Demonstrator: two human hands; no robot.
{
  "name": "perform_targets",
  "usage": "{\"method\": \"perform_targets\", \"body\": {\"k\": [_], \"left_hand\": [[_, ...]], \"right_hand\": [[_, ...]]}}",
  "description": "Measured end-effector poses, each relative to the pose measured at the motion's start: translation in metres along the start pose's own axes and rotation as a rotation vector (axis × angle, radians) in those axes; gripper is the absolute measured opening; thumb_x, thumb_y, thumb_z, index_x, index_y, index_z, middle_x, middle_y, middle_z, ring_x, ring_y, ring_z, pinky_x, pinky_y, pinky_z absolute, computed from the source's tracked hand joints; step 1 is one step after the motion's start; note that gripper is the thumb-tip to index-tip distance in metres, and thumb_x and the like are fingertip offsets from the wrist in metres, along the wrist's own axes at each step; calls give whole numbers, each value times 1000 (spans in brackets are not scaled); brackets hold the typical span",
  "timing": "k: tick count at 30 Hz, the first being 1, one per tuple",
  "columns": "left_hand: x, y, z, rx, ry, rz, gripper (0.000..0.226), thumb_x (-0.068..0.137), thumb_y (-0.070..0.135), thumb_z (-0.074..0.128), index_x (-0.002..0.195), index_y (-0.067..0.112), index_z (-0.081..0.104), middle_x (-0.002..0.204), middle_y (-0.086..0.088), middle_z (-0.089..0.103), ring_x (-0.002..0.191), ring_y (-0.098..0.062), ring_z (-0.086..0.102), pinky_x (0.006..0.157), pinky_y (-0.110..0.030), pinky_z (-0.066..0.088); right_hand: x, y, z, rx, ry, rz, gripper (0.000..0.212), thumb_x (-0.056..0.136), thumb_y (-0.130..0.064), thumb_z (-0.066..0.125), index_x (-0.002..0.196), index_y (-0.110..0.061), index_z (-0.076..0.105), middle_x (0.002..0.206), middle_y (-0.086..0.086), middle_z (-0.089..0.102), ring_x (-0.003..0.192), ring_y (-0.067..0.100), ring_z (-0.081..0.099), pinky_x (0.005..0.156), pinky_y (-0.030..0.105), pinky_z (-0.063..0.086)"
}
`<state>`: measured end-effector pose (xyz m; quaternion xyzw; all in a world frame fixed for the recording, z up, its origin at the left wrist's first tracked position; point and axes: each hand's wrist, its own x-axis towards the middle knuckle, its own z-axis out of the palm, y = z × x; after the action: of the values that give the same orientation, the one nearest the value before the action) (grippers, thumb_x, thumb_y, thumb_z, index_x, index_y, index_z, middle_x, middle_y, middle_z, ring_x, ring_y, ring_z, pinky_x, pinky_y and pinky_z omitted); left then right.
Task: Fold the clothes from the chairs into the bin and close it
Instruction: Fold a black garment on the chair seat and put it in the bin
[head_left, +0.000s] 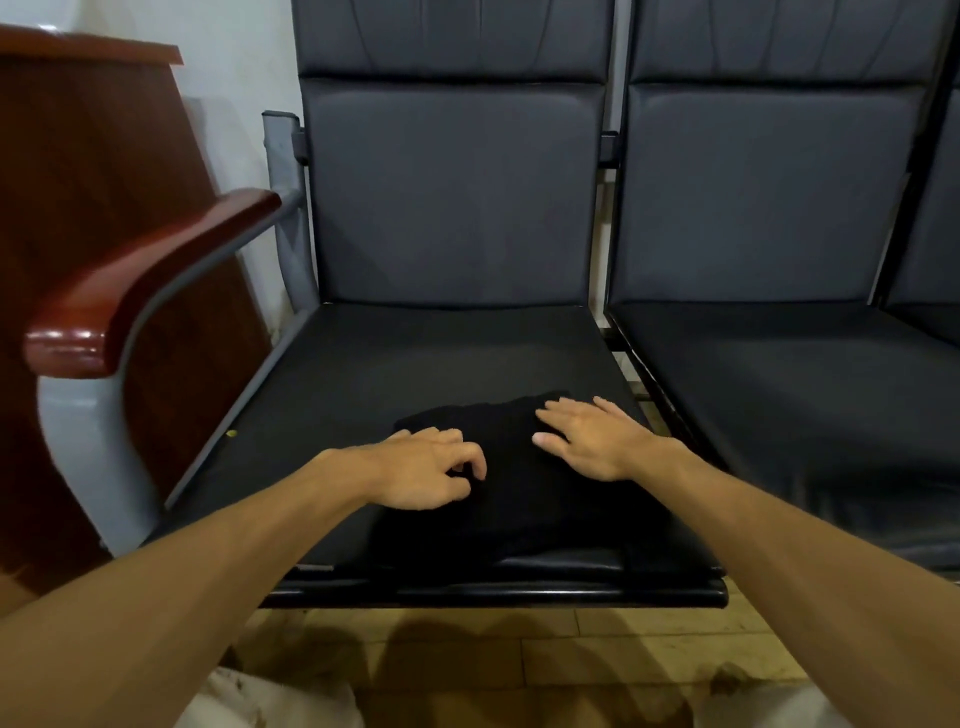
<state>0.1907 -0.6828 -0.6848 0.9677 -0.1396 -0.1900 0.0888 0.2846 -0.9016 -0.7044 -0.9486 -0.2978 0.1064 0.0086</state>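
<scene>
Left grip (422, 470) pinches the folded black garment (519, 512), right grip (587, 441) flat atop.

Bare to the elbow, pale cloth below.
Left hand (421, 470) and right hand (592, 441) uncovered; off-white cloth (260, 701) worn low at the bottom edge.

A row of dark grey padded chairs (452, 208) stands against a white wall (234, 78). Left of it stands a reddish-brown wooden stand (104, 182); beneath it lies yellowish tiled floor (571, 649).
</scene>
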Motion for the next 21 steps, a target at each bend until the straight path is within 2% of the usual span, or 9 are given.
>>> {"method": "perform_targets", "body": {"k": [2, 5, 7, 8, 11, 13, 15, 18, 21], "left_hand": [[-7, -7, -3, 55, 51, -7, 19, 97, 24, 41, 110, 32, 53, 105, 14, 47, 106, -10, 47, 90, -32, 35], [-12, -12, -1, 21, 139, -115, 17, 93, 12, 41, 98, 22, 54, 101, 9, 52, 93, -14, 52, 81, -32, 42], [-14, -15, 0, 18, 253, -250, 12, 94, 16, 42, 100, 17, 53, 107, 1, 54, 95, -19, 54, 81, -34, 44], [-14, -18, 0, 69, 307, -326, 15, 95, 21, 44, 106, 16, 52, 114, -3, 53, 101, -23, 55, 86, -36, 45], [-14, -29, 7, 233, 297, -582, 52, 97, 48, 42, 132, 10, 42, 134, -10, 44, 122, -28, 48, 100, -41, 39], [-14, -33, 11, 216, 212, -684, 74, 94, 64, 34, 140, 7, 38, 142, -14, 40, 130, -30, 43, 106, -42, 34], [-10, -36, 11, 145, 120, -725, 82, 92, 70, 30, 143, 7, 39, 147, -15, 37, 135, -31, 37, 110, -42, 28], [-6, -36, 8, -61, 89, -734, 67, 94, 62, 39, 139, 12, 47, 149, -15, 35, 134, -32, 37, 111, -41, 29], [2, -25, 10, -229, 202, -715, 55, 97, 45, 46, 137, 8, 40, 146, -16, 27, 127, -33, 41, 104, -43, 38]], "right_hand": [[3, -6, 5, -83, -108, 1, 58, 104, -47, 19, 155, -21, 15, 163, -3, 7, 149, 14, 1, 116, 49, -15], [6, -15, 8, -90, -120, 1, 57, 104, -47, 18, 154, -20, 17, 163, -1, 7, 150, 15, 0, 111, 53, -23], [8, -19, 7, -97, -64, 36, 58, 102, -49, 27, 152, -19, 25, 161, 1, 16, 149, 19, 5, 114, 53, -16], [7, -21, 7, -154, 12, 83, 59, 100, -51, 34, 149, -18, 32, 157, 5, 24, 148, 24, 12, 116, 53, -7], [-2, -28, 2, -296, 242, 293, 67, 89, -61, 50, 135, -12, 45, 137, 12, 42, 129, 31, 34, 108, 48, 23], [-7, -30, 1, -264, 232, 373, 74, 85, -66, 50, 133, -9, 45, 136, 13, 45, 129, 32, 36, 107, 46, 25], [-12, -29, 2, -246, 153, 424, 79, 87, -69, 45, 135, -7, 43, 139, 14, 45, 133, 34, 34, 109, 47, 23], [-14, -28, 5, -229, 76, 469, 77, 88, -71, 39, 134, -10, 47, 141, 14, 46, 134, 34, 33, 110, 47, 22], [-8, -33, 3, -193, 4, 470, 65, 90, -67, 41, 127, -16, 56, 140, 14, 46, 134, 34, 33, 109, 47, 20]]}}
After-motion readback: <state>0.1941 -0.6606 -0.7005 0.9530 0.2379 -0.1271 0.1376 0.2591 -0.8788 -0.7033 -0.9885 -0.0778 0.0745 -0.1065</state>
